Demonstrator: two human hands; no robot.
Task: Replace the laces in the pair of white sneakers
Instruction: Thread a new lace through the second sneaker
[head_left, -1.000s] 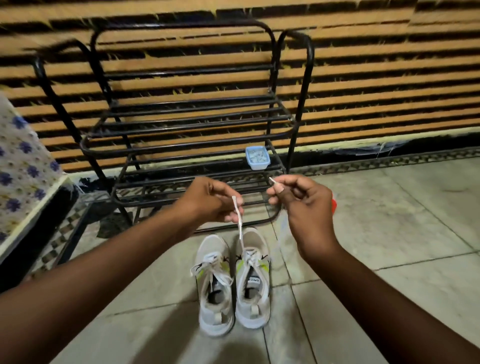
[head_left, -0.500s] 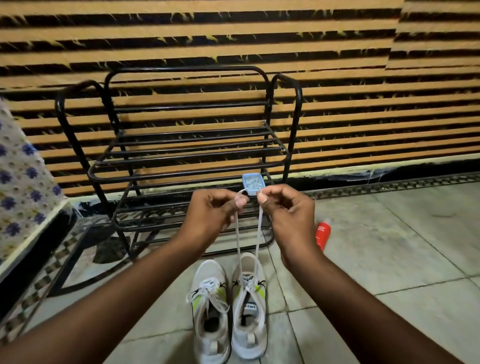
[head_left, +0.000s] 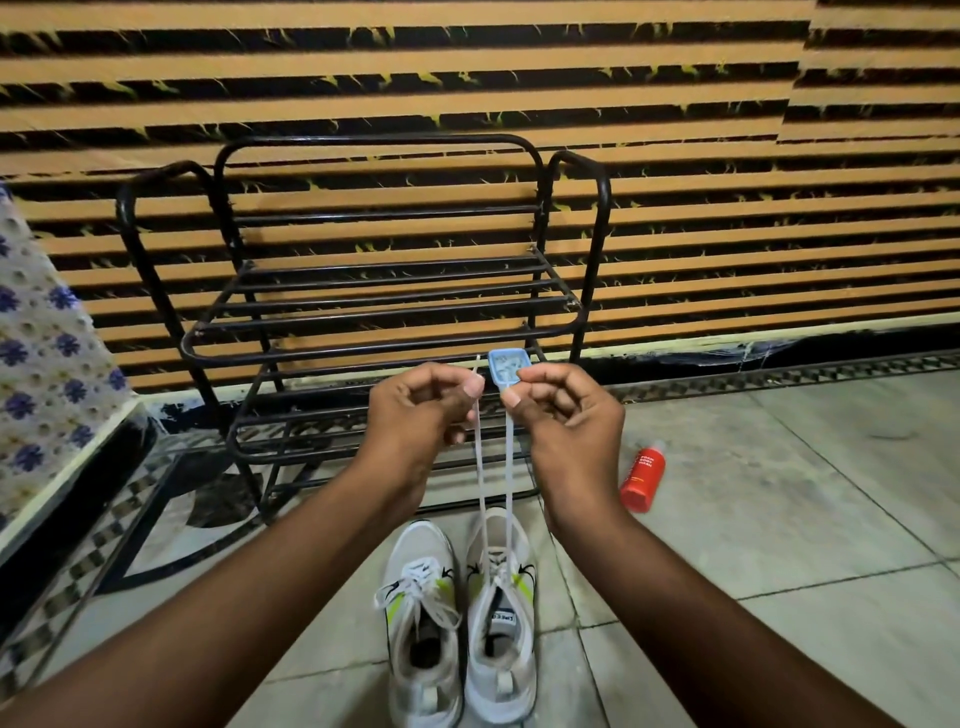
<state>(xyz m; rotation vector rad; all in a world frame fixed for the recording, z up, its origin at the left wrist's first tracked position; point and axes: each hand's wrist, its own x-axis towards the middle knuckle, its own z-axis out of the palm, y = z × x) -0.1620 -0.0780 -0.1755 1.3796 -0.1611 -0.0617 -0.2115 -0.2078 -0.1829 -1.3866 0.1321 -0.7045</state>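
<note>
Two white sneakers stand side by side on the tiled floor, toes away from me. The left sneaker (head_left: 422, 629) has its lace tied in a bow. From the right sneaker (head_left: 500, 623) a white lace (head_left: 482, 467) rises in two taut strands. My left hand (head_left: 421, 415) pinches the left strand near its tip, which sticks up above the fingers. My right hand (head_left: 563, 415) pinches the right strand at about the same height. Both hands hover above the toes, close together.
A black metal shoe rack (head_left: 384, 306) stands against the striped wall just beyond the shoes, with a small blue container (head_left: 506, 366) on a lower shelf. A red bottle (head_left: 643, 478) lies on the floor at right. A patterned cloth (head_left: 41, 374) covers furniture at left.
My hands have come together from apart; the right hand, first holding one tip off to the side, now holds a strand taut beside the left. The view has tilted upward.
</note>
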